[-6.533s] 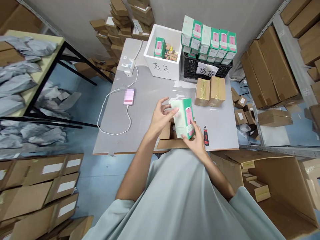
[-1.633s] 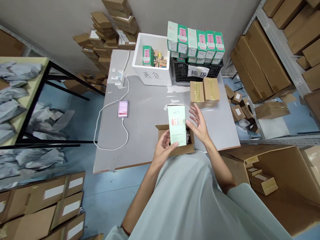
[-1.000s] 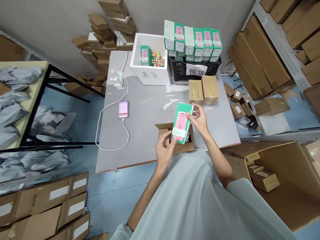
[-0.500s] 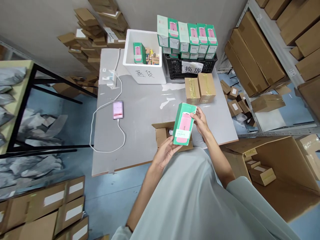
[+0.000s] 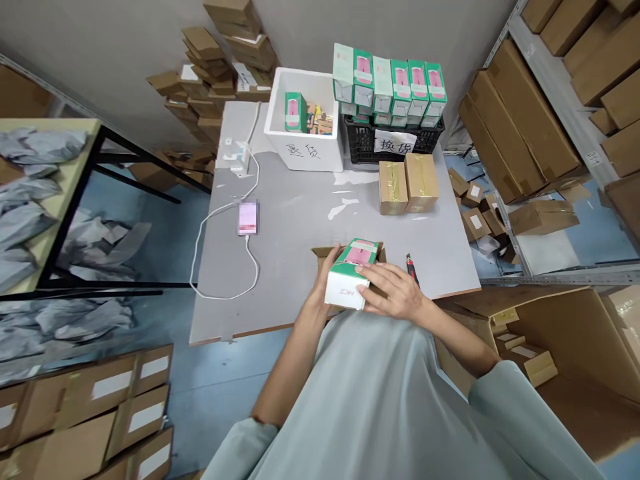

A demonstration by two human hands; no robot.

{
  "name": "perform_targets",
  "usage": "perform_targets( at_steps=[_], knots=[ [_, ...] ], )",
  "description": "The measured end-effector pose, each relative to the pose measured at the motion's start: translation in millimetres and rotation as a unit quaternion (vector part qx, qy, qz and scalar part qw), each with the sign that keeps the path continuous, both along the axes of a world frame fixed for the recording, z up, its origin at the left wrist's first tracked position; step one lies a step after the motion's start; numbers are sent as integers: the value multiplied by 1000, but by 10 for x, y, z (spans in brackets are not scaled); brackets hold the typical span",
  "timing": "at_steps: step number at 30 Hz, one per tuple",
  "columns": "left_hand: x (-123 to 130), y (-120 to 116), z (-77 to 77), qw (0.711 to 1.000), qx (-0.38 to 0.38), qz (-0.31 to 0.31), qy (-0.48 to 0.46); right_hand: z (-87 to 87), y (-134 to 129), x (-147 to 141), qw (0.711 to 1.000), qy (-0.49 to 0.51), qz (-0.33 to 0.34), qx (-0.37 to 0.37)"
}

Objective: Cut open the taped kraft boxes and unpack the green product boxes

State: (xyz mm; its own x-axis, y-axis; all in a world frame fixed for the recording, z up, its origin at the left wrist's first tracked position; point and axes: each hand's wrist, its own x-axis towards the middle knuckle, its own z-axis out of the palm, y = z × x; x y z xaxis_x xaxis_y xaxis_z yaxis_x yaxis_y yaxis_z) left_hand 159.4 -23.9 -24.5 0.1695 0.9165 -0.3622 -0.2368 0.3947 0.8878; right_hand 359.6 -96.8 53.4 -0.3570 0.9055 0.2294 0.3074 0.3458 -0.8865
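Observation:
A green box with a pink picture (image 5: 361,251) is held between my two hands near the table's front edge, its white end facing me. My left hand (image 5: 323,283) grips its left side, and my right hand (image 5: 393,290) has its fingers on the right side and top. Behind and under the green box is an open brown carton (image 5: 320,253), mostly hidden by the box and hands. A red and black cutter (image 5: 411,268) lies on the table just beyond my right hand.
Two taped brown boxes (image 5: 421,183) stand at the back right, before a black crate (image 5: 360,143) of green boxes. A white foam box (image 5: 305,160) stands beside it. A phone (image 5: 248,219) with a cable lies left. A large open carton (image 5: 575,347) is at the right.
The green box has tilted so its white end faces me and has come lower, over the carton. My right hand has moved down along it. The cutter now shows.

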Motion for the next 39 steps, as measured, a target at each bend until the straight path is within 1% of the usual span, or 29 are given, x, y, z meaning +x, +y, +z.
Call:
perform_targets(
  at_steps=[2,4,6,7,8,10,12,14,16,19,21,22,24,27,30,32,34,37,39],
  knots=[
    [-2,-28,-5,997,-66,0,-36,-59,17,10,999,13,-39,7],
    [-5,-67,9,995,-89,45,-24,-84,85,49,991,37,-127,23],
    [-21,-100,83,994,-50,98,27,-91,207,123,967,79,-242,34],
    [-34,-110,151,992,-20,110,55,-99,284,174,950,107,-291,30],
    [-49,-115,239,990,15,115,82,-117,367,233,934,138,-329,16],
    [-77,-103,460,979,101,105,140,-190,531,362,907,205,-366,-42],
    [-91,-58,698,959,193,79,194,-313,657,476,882,265,-368,-128],
    [-82,23,904,940,255,46,223,-463,713,540,856,312,-344,-227],
    [-46,135,1052,935,275,13,225,-604,691,535,824,340,-306,-335],
    [63,334,1167,942,252,-37,220,-754,559,420,762,337,-219,-507],
    [160,467,1182,951,217,-70,207,-806,446,305,714,325,-142,-604],
    [211,530,1172,957,196,-87,195,-822,391,247,691,324,-107,-638],
    [306,642,1121,965,158,-116,172,-839,293,138,653,331,-57,-679],
    [415,761,991,966,130,-141,176,-863,179,18,615,344,-14,-709],
    [473,813,855,961,124,-155,194,-907,107,-32,585,353,5,-730],
    [475,807,790,961,117,-158,195,-941,87,-21,573,368,2,-733],
    [440,760,748,965,109,-147,190,-961,94,25,570,384,-16,-726],
    [317,604,683,972,110,-111,176,-949,168,148,586,407,-81,-697],
    [202,448,601,979,102,-87,155,-915,259,251,609,426,-148,-652]
  ],
)
